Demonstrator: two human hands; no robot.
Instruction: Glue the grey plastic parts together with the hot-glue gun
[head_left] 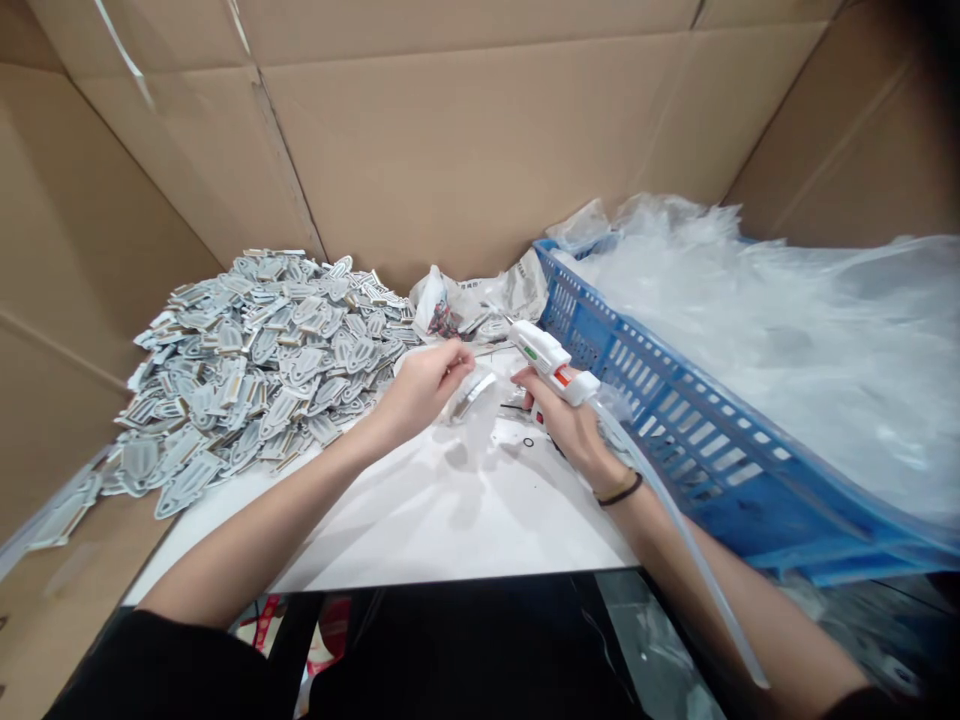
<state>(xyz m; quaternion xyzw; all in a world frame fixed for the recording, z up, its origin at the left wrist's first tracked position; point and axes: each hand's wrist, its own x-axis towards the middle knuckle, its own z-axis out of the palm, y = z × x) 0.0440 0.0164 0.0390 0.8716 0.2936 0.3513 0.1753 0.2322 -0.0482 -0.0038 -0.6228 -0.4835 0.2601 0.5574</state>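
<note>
My left hand [421,385] is closed in a pinch on a small clear-wrapped grey piece [474,393] held just above the white table [450,510]. My right hand [564,420] grips a white glue gun [551,360] with a red trigger and a green mark; its nozzle points left toward the piece. A clear hose [675,520] runs back from the gun along my right forearm. A black band sits on my right wrist. A tiny black ring [529,441] lies on the table between the hands.
A big heap of grey flat pieces [255,360] covers the table's left. A blue plastic crate [697,440] lined with clear plastic film stands right. Crumpled bags [480,300] lie behind the hands. Cardboard walls [465,140] enclose the table.
</note>
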